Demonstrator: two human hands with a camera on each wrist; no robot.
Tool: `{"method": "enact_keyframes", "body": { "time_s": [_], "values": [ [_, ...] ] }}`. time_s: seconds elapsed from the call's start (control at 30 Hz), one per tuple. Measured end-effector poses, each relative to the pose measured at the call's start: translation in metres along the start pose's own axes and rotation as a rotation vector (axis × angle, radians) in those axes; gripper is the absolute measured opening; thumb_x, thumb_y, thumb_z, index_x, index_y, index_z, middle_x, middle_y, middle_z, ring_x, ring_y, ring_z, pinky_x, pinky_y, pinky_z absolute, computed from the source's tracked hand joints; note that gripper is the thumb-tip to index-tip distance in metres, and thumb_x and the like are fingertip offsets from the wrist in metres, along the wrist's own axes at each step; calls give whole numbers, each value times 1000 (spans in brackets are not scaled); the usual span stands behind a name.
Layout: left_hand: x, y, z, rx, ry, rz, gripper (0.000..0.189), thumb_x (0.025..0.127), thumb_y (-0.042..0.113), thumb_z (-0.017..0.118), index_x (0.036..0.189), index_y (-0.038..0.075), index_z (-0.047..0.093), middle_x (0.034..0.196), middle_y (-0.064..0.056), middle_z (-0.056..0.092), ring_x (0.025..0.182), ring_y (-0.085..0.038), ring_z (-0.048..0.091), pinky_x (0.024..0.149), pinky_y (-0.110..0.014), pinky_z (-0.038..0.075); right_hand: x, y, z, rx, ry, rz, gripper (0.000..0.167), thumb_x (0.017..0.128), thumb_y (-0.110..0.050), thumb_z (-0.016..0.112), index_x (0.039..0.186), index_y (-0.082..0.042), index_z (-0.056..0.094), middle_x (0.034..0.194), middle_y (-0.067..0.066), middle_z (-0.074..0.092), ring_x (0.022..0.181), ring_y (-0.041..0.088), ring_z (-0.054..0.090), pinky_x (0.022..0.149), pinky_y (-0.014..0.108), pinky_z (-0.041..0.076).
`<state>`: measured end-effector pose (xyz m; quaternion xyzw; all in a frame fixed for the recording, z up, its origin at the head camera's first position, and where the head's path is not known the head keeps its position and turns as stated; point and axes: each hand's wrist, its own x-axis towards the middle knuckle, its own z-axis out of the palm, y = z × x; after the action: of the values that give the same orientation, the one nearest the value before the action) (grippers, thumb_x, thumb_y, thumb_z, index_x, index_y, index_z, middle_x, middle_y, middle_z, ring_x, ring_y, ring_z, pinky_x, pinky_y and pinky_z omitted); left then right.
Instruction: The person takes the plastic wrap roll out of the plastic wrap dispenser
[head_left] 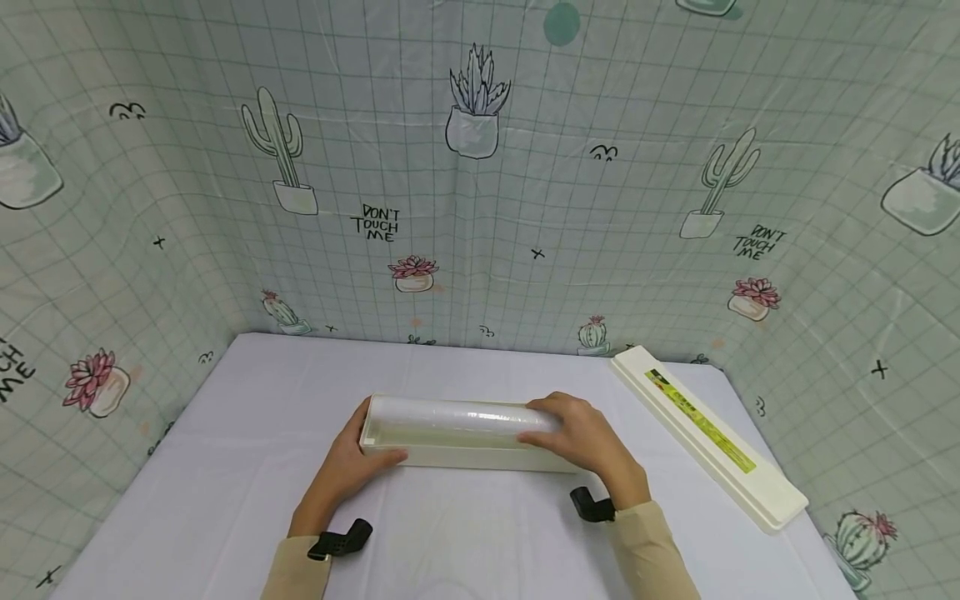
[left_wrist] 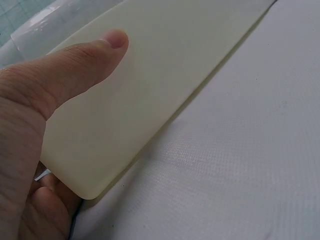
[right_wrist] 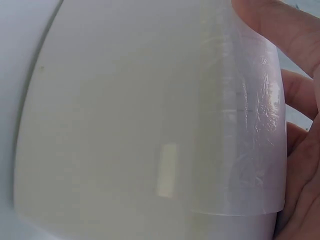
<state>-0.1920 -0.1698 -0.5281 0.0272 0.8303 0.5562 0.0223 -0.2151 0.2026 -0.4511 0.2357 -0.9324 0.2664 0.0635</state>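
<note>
A long cream plastic box (head_left: 480,457) lies crosswise on the white table, its top uncovered. Inside it sits a roll of clear plastic wrap (head_left: 450,412). My left hand (head_left: 351,463) grips the box's left end, thumb against the front wall (left_wrist: 145,85) and other fingers around the far side of the end. At the right end, my right hand (head_left: 576,429) holds the roll, thumb in front and fingers over its back. Close up in the right wrist view, the film (right_wrist: 250,125) looks shiny and wrinkled, with a straight edge; some of the right fingers are partly hidden behind it.
A long cream lid (head_left: 686,450) with a yellow-green label (head_left: 701,421) lies slantwise at the table's right edge. A white cloth (head_left: 225,433) covers the table. Behind and at both sides hangs a grid curtain (head_left: 540,200) printed with cacti.
</note>
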Motion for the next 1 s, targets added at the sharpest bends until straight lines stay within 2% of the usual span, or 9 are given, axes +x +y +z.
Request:
{"method": "enact_keyframes", "body": {
  "time_s": [0.5, 0.7, 1.0],
  "values": [
    [0, -2, 2, -15, -7, 15, 107, 80, 29, 91, 163, 19, 25, 137, -11, 58, 116, -26, 55, 103, -48, 43, -12, -3, -10, -22, 31, 23, 45, 82, -43, 86, 117, -15, 78, 109, 0, 74, 95, 17, 68, 82, 40, 56],
    [-1, -2, 2, -31, -8, 48, 103, 80, 26, 91, 162, 18, 28, 135, -11, 60, 112, -24, 56, 100, -46, 45, -20, 0, -14, -28, 48, 36, 46, 82, -43, 86, 118, -15, 77, 110, 0, 74, 97, 19, 69, 83, 41, 56],
    [-1, -2, 3, -20, -8, 44, 106, 81, 27, 90, 163, 15, 25, 142, -13, 56, 119, -27, 55, 105, -50, 42, -29, 8, -17, -22, 70, 80, 48, 82, -44, 86, 119, -16, 77, 110, 0, 74, 96, 18, 68, 82, 41, 55]
  ]
}}
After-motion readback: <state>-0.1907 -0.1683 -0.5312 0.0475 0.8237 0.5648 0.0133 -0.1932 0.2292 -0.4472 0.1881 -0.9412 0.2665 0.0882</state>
